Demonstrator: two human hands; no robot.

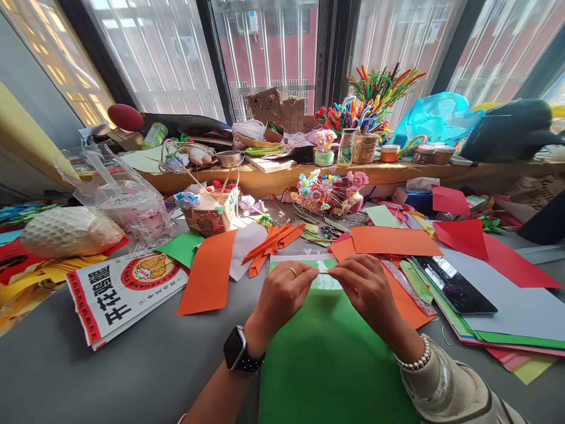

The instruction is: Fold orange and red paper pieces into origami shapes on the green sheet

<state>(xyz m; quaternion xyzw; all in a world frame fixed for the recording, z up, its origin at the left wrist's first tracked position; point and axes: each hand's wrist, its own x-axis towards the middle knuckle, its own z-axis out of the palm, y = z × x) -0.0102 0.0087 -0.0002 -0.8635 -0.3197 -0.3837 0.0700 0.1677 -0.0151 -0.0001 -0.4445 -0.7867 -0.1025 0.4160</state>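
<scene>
My left hand (285,291), with a ring and a watch on its wrist, pinches one end of a thin, light strip (323,272). The other end sits between the closed fingertips of my right hand (364,288). Whether the strip is paper, wire or a stick is too small to tell. Both hands hover over a large green sheet (331,353), whose far end shines in the sunlight. Folded orange paper strips (273,244) lie just beyond my left hand. An orange rectangle of paper (392,240) lies behind my right hand.
To the left are an orange sheet (207,274), a printed paper bag (128,294) and a wrapped plastic cup (132,206). A black phone (454,285) rests on stacked coloured paper at right. Crocheted-looking flowers (326,191) and a flower basket (212,212) stand farther back, below a crowded windowsill.
</scene>
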